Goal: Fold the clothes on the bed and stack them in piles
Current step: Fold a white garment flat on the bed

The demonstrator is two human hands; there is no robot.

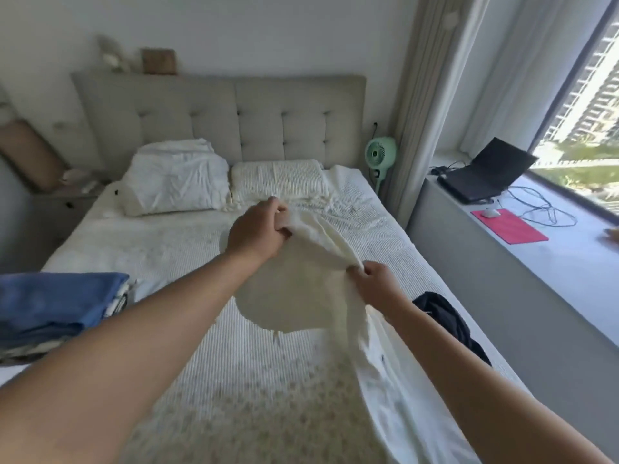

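Note:
A cream-white garment [301,289] hangs in the air over the middle of the bed [187,242]. My left hand [258,232] grips its far upper edge, fingers curled into the cloth. My right hand [375,283] pinches the near edge, lower and to the right. The cloth sags between both hands and trails down toward the bed's right side. A stack of folded clothes with a blue piece on top [57,306] sits on the bed's left edge. A dark crumpled garment [449,319] lies at the right edge.
Two pillows [177,179] lean at the grey headboard [217,118]. A green fan [380,154] stands right of the bed. The window ledge on the right holds a laptop [482,172], cables and a red pad [509,226]. A nightstand [63,209] is at the left.

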